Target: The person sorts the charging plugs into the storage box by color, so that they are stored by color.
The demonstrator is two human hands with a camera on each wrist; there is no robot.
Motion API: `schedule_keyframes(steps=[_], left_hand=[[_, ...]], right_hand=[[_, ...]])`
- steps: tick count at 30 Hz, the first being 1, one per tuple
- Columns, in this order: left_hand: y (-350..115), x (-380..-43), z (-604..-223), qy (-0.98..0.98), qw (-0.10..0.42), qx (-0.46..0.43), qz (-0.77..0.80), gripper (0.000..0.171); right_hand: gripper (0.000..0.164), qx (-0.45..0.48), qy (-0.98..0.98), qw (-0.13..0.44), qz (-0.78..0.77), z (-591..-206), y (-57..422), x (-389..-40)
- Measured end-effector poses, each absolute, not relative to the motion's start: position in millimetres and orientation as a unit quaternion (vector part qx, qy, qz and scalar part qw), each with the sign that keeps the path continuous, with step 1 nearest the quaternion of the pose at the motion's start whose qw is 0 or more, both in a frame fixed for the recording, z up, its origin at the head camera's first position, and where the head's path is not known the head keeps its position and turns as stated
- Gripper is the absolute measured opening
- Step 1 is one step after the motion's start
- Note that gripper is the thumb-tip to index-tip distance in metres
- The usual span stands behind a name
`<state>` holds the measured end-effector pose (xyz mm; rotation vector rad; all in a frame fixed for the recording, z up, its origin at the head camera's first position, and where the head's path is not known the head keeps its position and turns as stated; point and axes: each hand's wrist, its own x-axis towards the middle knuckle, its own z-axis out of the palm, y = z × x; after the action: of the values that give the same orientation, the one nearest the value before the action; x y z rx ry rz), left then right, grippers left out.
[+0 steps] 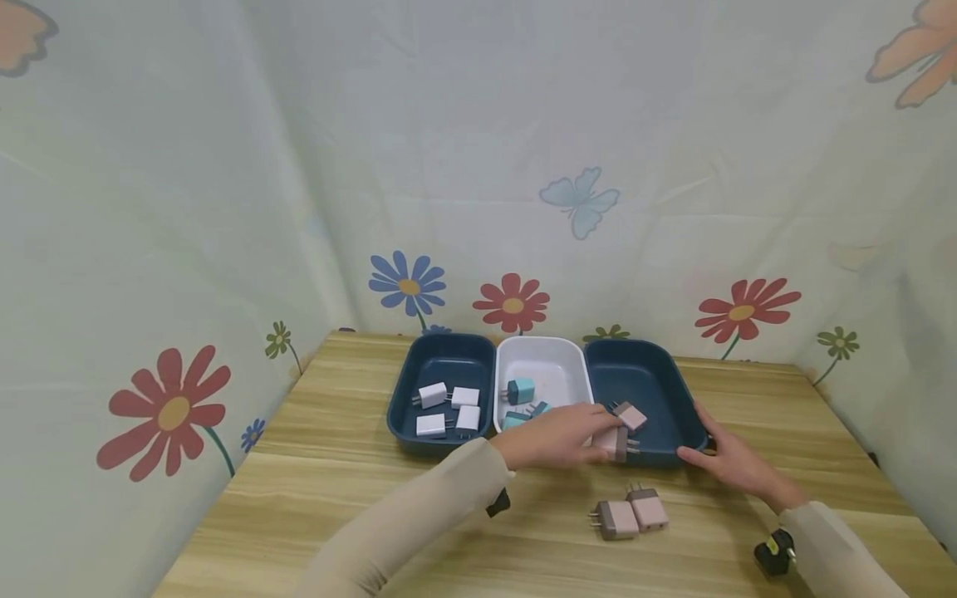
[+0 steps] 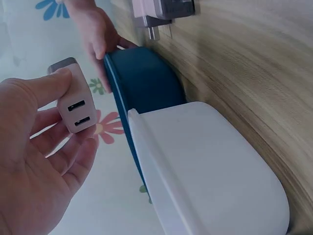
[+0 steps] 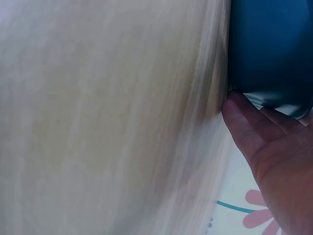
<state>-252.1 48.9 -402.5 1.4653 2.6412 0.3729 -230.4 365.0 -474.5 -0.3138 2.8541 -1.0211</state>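
My left hand [image 1: 557,436] pinches a pink USB charger [image 1: 609,444] with a grey prong end, above the front of the right-hand dark blue tray [image 1: 631,365]. In the left wrist view, two USB ports show on this charger [image 2: 77,105], held between thumb and fingers. Inside that tray lies another pink charger [image 1: 631,417]. With thumb and fingers spread around its front right corner, my right hand [image 1: 736,465] holds the tray. Two more pink chargers, one on the left [image 1: 619,521] and one on the right [image 1: 649,508], lie on the table in front.
A white tray [image 1: 546,347] with several teal chargers [image 1: 521,389] stands in the middle, partly behind my left arm. Beside it on the left, another dark blue tray [image 1: 449,349] holds several white chargers [image 1: 431,426]. A flowered curtain [image 1: 478,166] hangs behind the wooden table [image 1: 299,498].
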Motion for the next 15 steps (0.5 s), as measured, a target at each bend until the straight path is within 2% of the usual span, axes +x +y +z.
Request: schedule_keyframes(steps=[10, 15], left_hand=[[71.3, -268.9, -413.2, 0.86, 0.027, 0.498, 0.105, 0.047], [79.0, -270.5, -417.9, 0.864, 0.032, 0.491, 0.11, 0.048]], right_hand=[[0.093, -0.127, 0.937, 0.015, -0.326, -478.7, 366.2, -230.8], [0.093, -0.124, 0.937, 0.02, -0.326, -479.9, 366.5, -231.2]])
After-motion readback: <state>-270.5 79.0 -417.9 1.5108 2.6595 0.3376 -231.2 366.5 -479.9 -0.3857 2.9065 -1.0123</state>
